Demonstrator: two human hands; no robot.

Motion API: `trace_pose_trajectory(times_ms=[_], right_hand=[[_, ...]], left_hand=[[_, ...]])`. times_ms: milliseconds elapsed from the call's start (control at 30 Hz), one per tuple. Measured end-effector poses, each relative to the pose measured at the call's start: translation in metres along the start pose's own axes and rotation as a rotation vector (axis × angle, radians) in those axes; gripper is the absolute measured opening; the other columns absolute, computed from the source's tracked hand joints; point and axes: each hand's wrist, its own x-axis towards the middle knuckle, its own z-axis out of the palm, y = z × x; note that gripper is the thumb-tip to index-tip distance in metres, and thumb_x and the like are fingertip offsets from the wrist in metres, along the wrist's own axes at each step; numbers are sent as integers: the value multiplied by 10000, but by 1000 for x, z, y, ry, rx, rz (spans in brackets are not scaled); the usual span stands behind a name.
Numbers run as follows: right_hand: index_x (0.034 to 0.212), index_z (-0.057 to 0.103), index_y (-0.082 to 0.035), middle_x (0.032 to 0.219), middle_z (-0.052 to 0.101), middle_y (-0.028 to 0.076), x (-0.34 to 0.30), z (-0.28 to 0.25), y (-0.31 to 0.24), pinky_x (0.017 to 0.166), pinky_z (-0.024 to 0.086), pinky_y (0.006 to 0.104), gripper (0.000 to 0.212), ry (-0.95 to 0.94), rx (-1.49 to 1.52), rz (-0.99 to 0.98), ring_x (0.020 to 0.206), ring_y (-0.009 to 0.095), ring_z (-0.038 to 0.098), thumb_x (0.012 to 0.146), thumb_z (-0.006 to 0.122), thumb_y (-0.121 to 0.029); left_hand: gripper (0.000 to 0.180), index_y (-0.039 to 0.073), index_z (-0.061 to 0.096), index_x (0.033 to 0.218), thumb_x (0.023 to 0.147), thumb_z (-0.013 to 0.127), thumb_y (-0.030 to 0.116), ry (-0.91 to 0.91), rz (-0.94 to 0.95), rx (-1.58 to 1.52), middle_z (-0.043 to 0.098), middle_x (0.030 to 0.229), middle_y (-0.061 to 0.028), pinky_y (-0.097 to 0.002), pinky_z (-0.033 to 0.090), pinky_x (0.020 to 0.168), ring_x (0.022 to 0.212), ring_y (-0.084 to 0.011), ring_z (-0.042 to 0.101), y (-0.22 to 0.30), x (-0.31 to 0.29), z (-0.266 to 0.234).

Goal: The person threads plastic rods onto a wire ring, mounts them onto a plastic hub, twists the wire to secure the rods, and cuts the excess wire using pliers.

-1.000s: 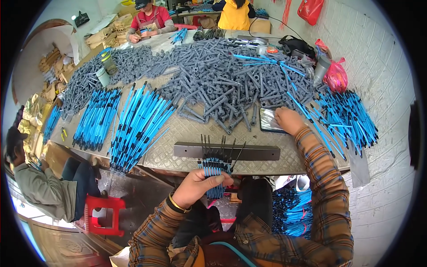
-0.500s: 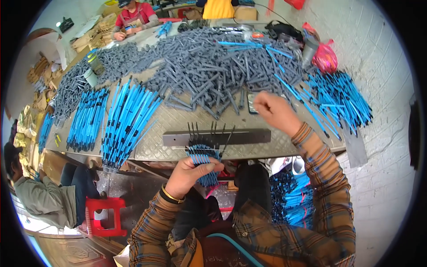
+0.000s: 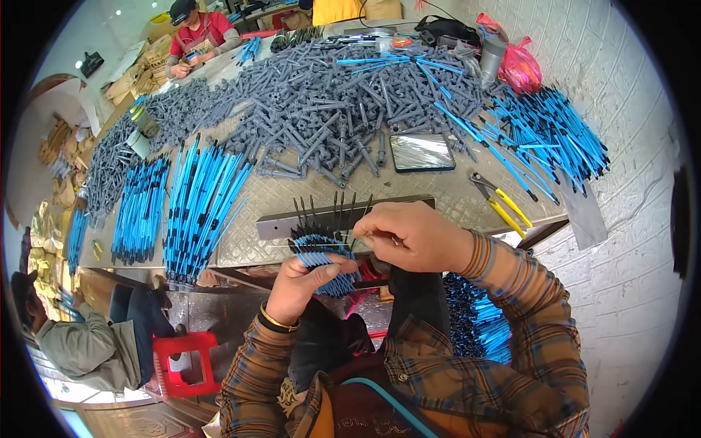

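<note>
My left hand [image 3: 292, 288] is closed around a bundle of thin blue rods with black tips [image 3: 318, 243], held at the table's front edge. Several black tips rise above the bundle in front of a dark metal bar [image 3: 274, 227]. A thin pale wire seems to run across the bundle. Just right of it is my right hand [image 3: 412, 237], thumb and fingers pinched together by the rods; whatever is between the fingertips is too small to make out. Beyond that hand lies a flat dark-rimmed box [image 3: 422, 153] with shiny, silvery contents. Pliers with yellow handles [image 3: 504, 206] rest to the right.
A large heap of grey plastic parts [image 3: 307, 109] covers the far table. Blue rods lie in bundles [image 3: 204, 204] at left and a pile [image 3: 551, 135] at right. One person [image 3: 201, 36] works across the table; another [image 3: 91, 343] sits at left near a red stool [image 3: 186, 365].
My right hand has come back from over the flat box to beside the rod bundle, uncovering the box and the pliers. The left hand still holds the bundle. The whole view has shifted slightly.
</note>
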Motion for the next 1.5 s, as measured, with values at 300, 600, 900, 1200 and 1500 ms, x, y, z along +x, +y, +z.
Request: trace_pose_trajectory(times_ms=[300, 600, 900, 1200, 1500], right_hand=[[954, 577, -64, 762, 558, 87, 3, 2, 2, 563, 451, 320, 161, 8, -78, -58, 626, 239, 569, 797, 543, -66], [958, 582, -52, 745, 557, 100, 1, -2, -16, 556, 468, 339, 163, -31, -315, -34, 624, 267, 579, 803, 537, -77], [1065, 578, -33, 820, 609, 126, 2, 17, -1, 620, 485, 337, 255, -13, 86, 123, 721, 270, 612, 823, 510, -81], [1081, 584, -22, 817, 618, 113, -1, 15, -9, 635, 469, 288, 253, 12, -90, 51, 718, 182, 608, 854, 501, -96], [1135, 566, -12, 839, 600, 12, -2, 21, -9, 656, 433, 219, 271, -47, 516, 467, 741, 38, 503, 896, 482, -108]], left_hand=[[180, -14, 621, 1014, 861, 577, 71, -19, 51, 14, 655, 983, -110, -294, 463, 850, 932, -175, 613, 0, 1, 1], [183, 2, 603, 1023, 859, 568, 75, -12, 29, 110, 652, 973, -124, -315, 502, 782, 878, -197, 629, -3, -2, 6], [171, -4, 610, 1026, 868, 565, 42, -36, 32, 107, 646, 1000, -75, -272, 457, 842, 954, -150, 595, -3, 0, 2], [164, 7, 615, 1017, 864, 567, 40, -51, 96, 126, 641, 1006, -62, -266, 448, 834, 942, -138, 584, -3, 0, 4], [165, 12, 618, 1017, 860, 572, 35, -35, 14, 140, 639, 1011, -58, -252, 440, 809, 932, -124, 574, -1, -1, 4]])
